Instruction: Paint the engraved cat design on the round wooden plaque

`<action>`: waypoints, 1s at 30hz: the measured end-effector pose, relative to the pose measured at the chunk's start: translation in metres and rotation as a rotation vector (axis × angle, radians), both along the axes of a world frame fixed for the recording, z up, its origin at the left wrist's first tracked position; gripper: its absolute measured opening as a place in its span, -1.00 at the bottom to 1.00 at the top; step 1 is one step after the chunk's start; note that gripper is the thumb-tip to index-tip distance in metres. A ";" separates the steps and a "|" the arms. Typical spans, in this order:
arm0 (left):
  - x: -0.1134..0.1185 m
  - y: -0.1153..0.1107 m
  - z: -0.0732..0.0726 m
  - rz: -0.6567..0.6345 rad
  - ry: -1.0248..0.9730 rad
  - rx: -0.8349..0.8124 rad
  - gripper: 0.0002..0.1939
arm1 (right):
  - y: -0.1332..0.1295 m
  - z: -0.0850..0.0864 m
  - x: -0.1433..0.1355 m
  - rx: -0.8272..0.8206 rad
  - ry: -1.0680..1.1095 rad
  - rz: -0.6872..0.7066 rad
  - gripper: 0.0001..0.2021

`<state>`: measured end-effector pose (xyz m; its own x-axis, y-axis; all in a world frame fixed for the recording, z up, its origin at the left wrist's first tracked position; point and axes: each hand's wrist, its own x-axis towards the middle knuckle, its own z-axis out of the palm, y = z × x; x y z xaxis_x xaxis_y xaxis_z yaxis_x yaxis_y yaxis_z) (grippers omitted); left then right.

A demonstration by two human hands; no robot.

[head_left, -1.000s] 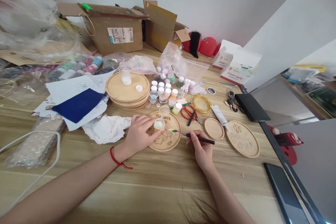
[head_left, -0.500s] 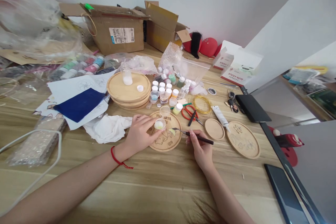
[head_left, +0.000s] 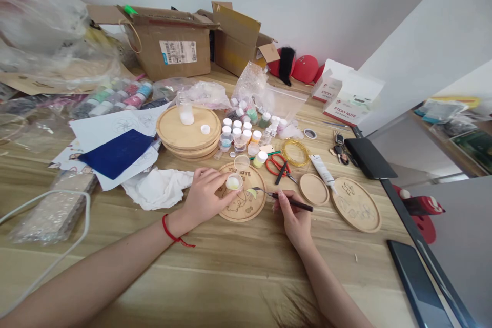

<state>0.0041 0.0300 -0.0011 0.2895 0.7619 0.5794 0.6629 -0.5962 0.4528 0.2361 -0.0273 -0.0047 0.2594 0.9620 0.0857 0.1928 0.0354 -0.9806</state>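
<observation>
My left hand (head_left: 205,196) is closed around a small clear plastic cup (head_left: 234,182) with pale yellow stuff inside, held over the left part of a round wooden plate (head_left: 258,211). Dark outlined drawings and lettering mark that plate, and one small shape (head_left: 251,193) on it is pale yellow. In my right hand (head_left: 295,218) is a dark-handled palette knife (head_left: 292,202), pinched like a pen. Its thin metal tip lies near the yellow shape; whether it touches cannot be made out. Just beyond the plate stands a white-capped jar of yellow paint (head_left: 260,159).
Several white-capped jars (head_left: 237,130) cluster behind the plate, beside red-handled pliers (head_left: 273,165) and a gold wire coil (head_left: 295,152). Stacked wooden plates (head_left: 172,133) and crumpled tissue (head_left: 156,189) lie left. A small round plate (head_left: 314,189), a white tube (head_left: 322,170) and another drawn plate (head_left: 357,218) lie right.
</observation>
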 end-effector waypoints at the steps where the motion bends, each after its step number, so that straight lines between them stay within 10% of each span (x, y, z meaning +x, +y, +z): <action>1: 0.000 0.000 0.000 0.000 -0.001 0.003 -0.77 | 0.000 -0.001 0.001 0.001 0.002 0.002 -0.72; 12: 0.001 -0.001 0.002 -0.033 0.014 0.032 -0.77 | -0.006 0.011 -0.006 0.200 0.195 -0.133 -0.77; 19: 0.001 -0.006 0.003 -0.088 0.090 0.082 -0.74 | -0.021 0.025 -0.021 0.235 -0.089 0.197 -0.85; 30: 0.001 -0.008 0.004 -0.145 0.127 0.128 -0.71 | -0.022 0.027 -0.036 0.129 -0.137 0.207 -0.85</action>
<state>0.0048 0.0216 0.0026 0.4671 0.6299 0.6205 0.6131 -0.7364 0.2860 0.2005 -0.0491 0.0228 0.0363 0.9721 0.2316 0.2986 0.2106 -0.9309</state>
